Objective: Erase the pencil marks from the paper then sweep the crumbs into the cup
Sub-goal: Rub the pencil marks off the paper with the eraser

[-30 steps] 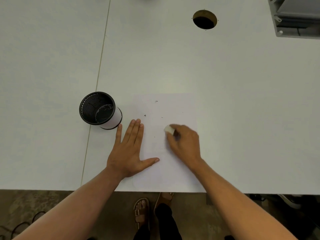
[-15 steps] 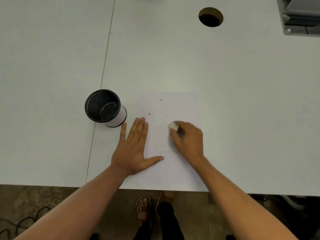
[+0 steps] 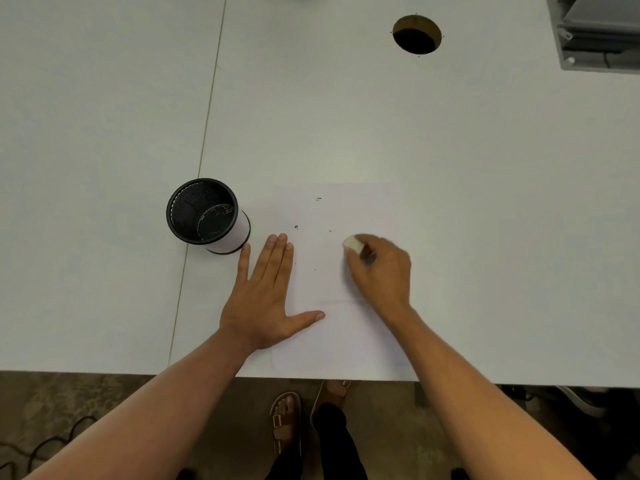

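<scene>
White eraser (image 3: 351, 243) pinched in the right hand (image 3: 381, 271) wants short strokes while the left hand (image 3: 266, 299), fingers straight, pins the paper (image 3: 346, 334).

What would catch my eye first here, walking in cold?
Two bare hands on a white sheet of paper at the table's near edge: the left hand pressing it flat, the right hand pinching a small white eraser. A black mesh cup stands left of the paper.
</scene>
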